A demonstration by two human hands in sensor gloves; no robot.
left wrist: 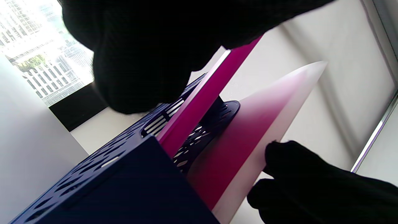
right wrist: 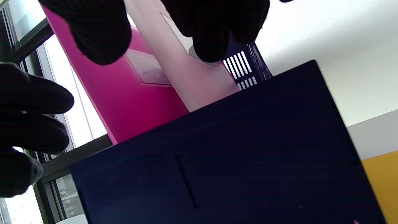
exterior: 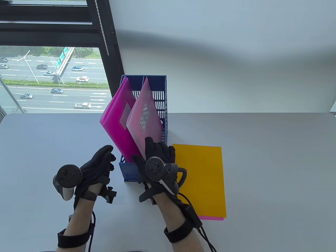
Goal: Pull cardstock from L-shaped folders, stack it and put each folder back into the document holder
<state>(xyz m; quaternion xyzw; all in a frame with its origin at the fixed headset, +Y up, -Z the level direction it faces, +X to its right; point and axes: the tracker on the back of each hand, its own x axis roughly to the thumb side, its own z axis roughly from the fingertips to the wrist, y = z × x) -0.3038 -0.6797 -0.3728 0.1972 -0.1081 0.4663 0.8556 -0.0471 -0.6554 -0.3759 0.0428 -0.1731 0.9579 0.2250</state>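
A blue holder stands on the grey table, close to the window. Two folders are seen in it, both leaning towards the left. The magenta folder sits in the left compartment and looks full. The pale folder, translucent pink, sits in the right compartment, and the holder's slotted wall shows through it.

The right hand is placed at the near lower edge of the pale folder. Its fingers are laid against the folder's face, with the thumb apart on the other side, as the right wrist view shows; whether the folder is truly pinched cannot be told. The left hand is held just left of the holder's front wall, fingers loosely curled, nothing gripped. In the left wrist view its fingers are seen above the magenta folder's edge, and contact cannot be told.

Right of the holder, a stack of cardstock lies flat on the table: a yellow sheet is on top, and a pink edge is shown beneath it at the near side.
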